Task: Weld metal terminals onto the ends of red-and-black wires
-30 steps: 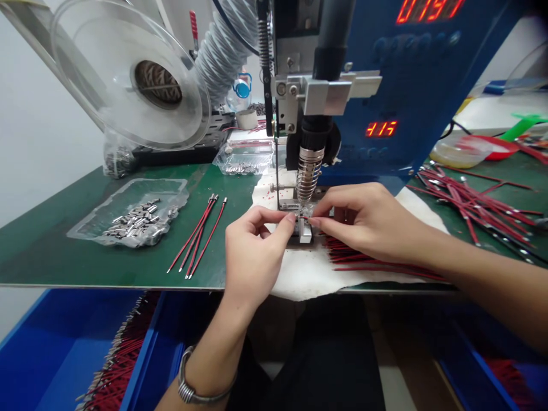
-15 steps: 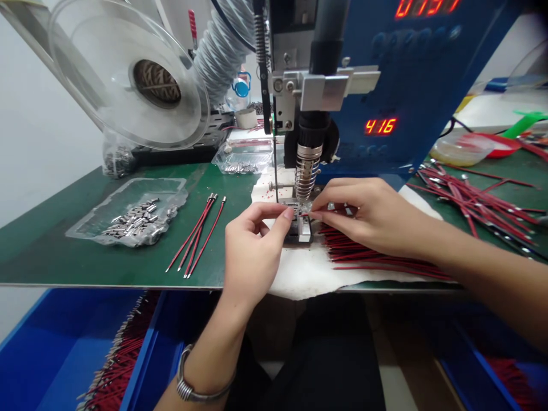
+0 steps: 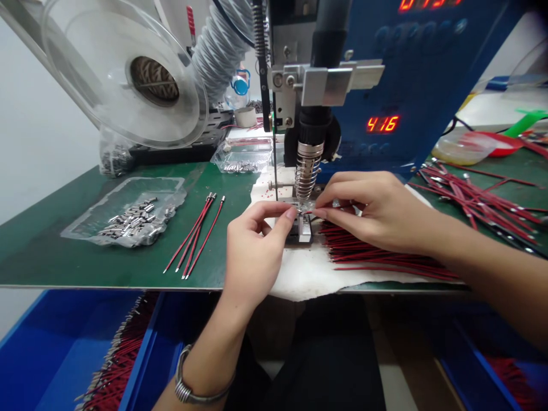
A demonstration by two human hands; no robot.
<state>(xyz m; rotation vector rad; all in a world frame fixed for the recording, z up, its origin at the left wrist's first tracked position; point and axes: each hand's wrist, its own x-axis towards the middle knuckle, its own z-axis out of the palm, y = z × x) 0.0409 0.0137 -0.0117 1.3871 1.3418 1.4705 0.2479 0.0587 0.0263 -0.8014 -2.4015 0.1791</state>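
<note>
My left hand point(image 3: 252, 251) pinches something small at the metal fixture point(image 3: 302, 228) under the machine's spring-wrapped tip point(image 3: 307, 174); what it holds is too small to name. My right hand point(image 3: 372, 208) pinches the end of a thin red wire point(image 3: 314, 212) at the same spot, fingertips almost touching the left ones. A bundle of red wires point(image 3: 377, 257) lies on the white cloth point(image 3: 308, 274) under my right wrist. A metal bracelet point(image 3: 188, 388) circles my left wrist.
Several finished red wires point(image 3: 197, 234) lie left of the cloth. A clear tray of metal sleeves point(image 3: 128, 217) sits further left, a clear reel point(image 3: 141, 80) behind it. Red wires point(image 3: 479, 200) are heaped at right. The blue machine point(image 3: 419, 74) shows 416. Blue bins point(image 3: 68, 348) hold wires below.
The lower display went from 415 to 416. Both hands stayed pinched at the fixture, with the right hand shifting slightly; the view drifted a little.
</note>
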